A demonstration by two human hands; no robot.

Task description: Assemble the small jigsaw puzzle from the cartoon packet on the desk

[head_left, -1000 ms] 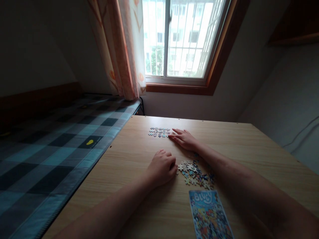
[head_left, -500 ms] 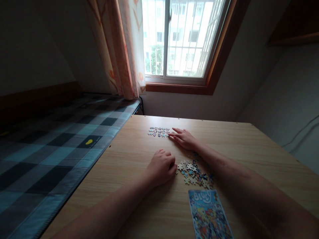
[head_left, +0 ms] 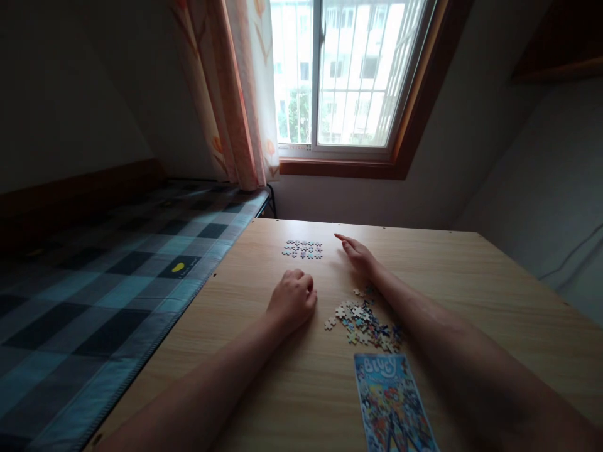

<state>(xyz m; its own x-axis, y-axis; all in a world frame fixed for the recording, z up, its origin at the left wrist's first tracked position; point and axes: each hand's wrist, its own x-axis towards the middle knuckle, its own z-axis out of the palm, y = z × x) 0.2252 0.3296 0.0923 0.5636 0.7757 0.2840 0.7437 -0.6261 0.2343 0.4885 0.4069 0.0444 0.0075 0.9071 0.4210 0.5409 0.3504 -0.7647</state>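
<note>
My left hand (head_left: 293, 298) rests low over the table with its fingers curled in. Whatever those fingers may hold is hidden. To its right lies a loose pile of jigsaw puzzle pieces (head_left: 365, 323), some pale side up and others coloured. Farther back, small puzzle pieces (head_left: 303, 249) are laid out in rows. Just right of these rows is my right hand (head_left: 358, 254), its index finger stretched out and nothing visible in it. The right forearm passes along the right edge of the pile.
A blue "Bluey" picture sheet (head_left: 393, 398) lies at the near edge of the wooden table (head_left: 226, 333). On the left stands a bed with a checked mattress (head_left: 136, 301). Behind the table are a curtain (head_left: 235, 94) and a barred window (head_left: 353, 81).
My left hand has moved left and slightly away from the pile, uncovering a loose piece at its edge. My right hand has drawn back to the right from the rows of pieces.
</note>
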